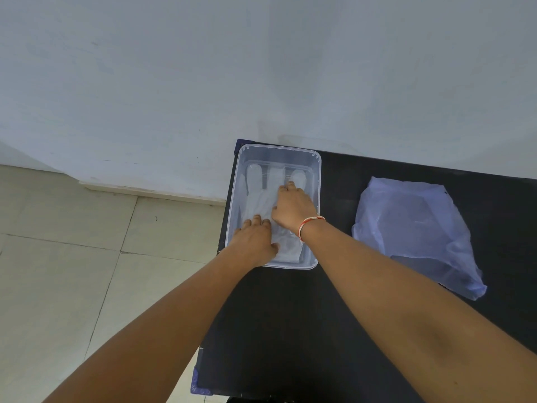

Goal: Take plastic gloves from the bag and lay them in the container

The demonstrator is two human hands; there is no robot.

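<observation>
Hands, two (255,242) (293,209), flat on perhaps one glove (258,199) in one container (318,181).

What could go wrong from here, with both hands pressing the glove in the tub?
1. The container sits at the table's left edge and far corner; a push from the left hand or right hand might slide it off.
2. The thin plastic glove may cling to the palms and lift out as they withdraw.
3. The bag lies loose to the right; a careless reach could drag it.
</observation>
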